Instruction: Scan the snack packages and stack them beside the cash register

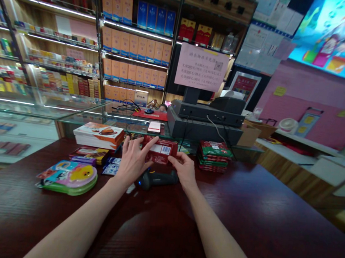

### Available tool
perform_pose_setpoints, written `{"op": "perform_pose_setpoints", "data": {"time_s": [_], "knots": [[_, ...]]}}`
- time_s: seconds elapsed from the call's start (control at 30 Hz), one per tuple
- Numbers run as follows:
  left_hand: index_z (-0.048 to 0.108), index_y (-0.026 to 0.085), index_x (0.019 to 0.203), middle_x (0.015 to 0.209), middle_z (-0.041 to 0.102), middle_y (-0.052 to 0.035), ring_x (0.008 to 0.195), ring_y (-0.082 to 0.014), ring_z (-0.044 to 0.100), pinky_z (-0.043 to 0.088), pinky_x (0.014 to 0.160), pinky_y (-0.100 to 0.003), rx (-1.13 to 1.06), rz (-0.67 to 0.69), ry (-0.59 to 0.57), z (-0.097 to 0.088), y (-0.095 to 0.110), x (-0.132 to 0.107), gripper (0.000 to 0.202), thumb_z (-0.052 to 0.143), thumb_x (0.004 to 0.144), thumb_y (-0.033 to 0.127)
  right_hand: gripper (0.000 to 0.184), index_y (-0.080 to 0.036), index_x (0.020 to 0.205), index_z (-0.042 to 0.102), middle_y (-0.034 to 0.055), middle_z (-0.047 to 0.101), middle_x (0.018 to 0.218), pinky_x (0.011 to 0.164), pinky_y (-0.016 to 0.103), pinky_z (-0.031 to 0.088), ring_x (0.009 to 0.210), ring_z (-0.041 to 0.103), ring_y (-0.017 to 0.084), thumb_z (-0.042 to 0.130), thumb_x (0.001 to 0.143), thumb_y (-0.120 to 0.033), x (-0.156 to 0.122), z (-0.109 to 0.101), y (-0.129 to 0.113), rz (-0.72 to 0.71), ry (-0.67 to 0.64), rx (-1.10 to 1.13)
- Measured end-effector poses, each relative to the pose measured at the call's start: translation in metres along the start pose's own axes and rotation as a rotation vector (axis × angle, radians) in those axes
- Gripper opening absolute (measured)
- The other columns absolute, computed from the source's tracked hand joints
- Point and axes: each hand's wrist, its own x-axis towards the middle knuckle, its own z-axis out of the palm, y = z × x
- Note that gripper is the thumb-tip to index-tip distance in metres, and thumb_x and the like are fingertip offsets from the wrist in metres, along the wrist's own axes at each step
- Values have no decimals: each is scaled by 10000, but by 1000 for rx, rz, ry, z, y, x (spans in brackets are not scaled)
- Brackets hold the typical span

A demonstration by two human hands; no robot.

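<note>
A red carton [160,150] with a white barcode label is held just above the dark wood counter [231,217]. My left hand [134,160] grips its left end, fingers spread over the top edge. My right hand [183,170] holds its lower right corner. Under the carton, a black handheld barcode scanner [157,179] lies on the counter, its blue light showing near my left wrist. Part of the scanner is hidden by my hands.
Left of my hands are a white stack of boxes [98,135], small snack packets [89,156] and a duck-printed package [67,177]. To the right stands a stack of red-green packets [213,156]. A grey cash register [204,120] and glass display case [39,107] stand behind.
</note>
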Motion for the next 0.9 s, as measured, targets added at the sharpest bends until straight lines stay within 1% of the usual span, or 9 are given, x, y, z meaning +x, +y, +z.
{"op": "perform_pose_setpoints", "data": {"time_s": [0.13, 0.27, 0.33, 0.37, 0.43, 0.53, 0.67, 0.73, 0.9], "knots": [[311, 298, 1554, 1268, 486, -122, 1285, -316, 490, 227, 1217, -571, -59, 19, -11, 4, 2, 1, 935, 781, 746, 302, 313, -203, 790, 686, -2, 702, 707, 602, 296, 492, 614, 613, 183, 810, 676, -467, 1, -2, 0, 13, 35, -11], [224, 252, 1583, 1292, 470, -134, 1322, -322, 459, 209, 1217, -592, -124, 55, -38, 5, 3, 1, 979, 755, 773, 390, 314, -204, 790, 695, -1, 701, 681, 577, 297, 482, 594, 615, 188, 805, 671, -474, 3, -3, 6, 30, 72, -33], [190, 247, 1591, 1295, 476, -136, 1334, -319, 450, 210, 1213, -599, -149, 72, -39, 5, 3, 2, 935, 700, 828, 423, 311, -201, 790, 698, 3, 708, 696, 587, 299, 483, 605, 623, 190, 804, 672, -469, 4, -4, 9, 21, 90, -41], [187, 250, 1593, 1296, 485, -135, 1336, -310, 452, 206, 1215, -597, -158, 79, -34, 6, 3, 2, 875, 653, 870, 411, 310, -200, 793, 700, 6, 711, 706, 596, 302, 487, 614, 625, 192, 801, 675, -468, 5, -4, 11, 12, 97, -43], [222, 264, 1586, 1282, 517, -124, 1316, -280, 480, 194, 1224, -579, -166, 78, -14, 7, 2, 2, 718, 540, 946, 336, 302, -201, 814, 706, 14, 719, 738, 628, 312, 501, 648, 634, 199, 785, 694, -467, 6, -6, 14, -6, 101, -50], [348, 286, 1543, 1217, 582, -90, 1228, -227, 555, 188, 1236, -537, -165, 75, 13, 9, 0, 3, 559, 424, 992, 233, 285, -202, 831, 714, 26, 710, 805, 694, 328, 515, 701, 628, 199, 756, 725, -463, 8, -9, 17, -61, 139, -115], [484, 284, 1458, 1135, 643, -63, 1142, -189, 613, 213, 1229, -497, -185, 82, 51, 7, -2, 4, 454, 405, 1014, 235, 273, -201, 776, 709, 29, 628, 848, 689, 319, 492, 683, 555, 172, 745, 723, -467, 9, -12, 18, -152, 224, -263], [499, 283, 1438, 1132, 665, -57, 1120, -182, 631, 220, 1226, -492, -200, 80, 62, 5, -1, 4, 435, 417, 1013, 236, 258, -205, 774, 707, 15, 595, 810, 675, 306, 469, 681, 536, 169, 732, 737, -459, 8, -12, 17, -160, 217, -276], [427, 254, 1466, 1090, 721, -40, 1031, -175, 674, 250, 1217, -469, -251, 66, 122, 4, 0, 4, 484, 492, 987, 231, 225, -215, 804, 697, -36, 547, 650, 644, 279, 412, 637, 509, 159, 713, 764, -436, 7, -11, 18, -99, 170, -240]]}}
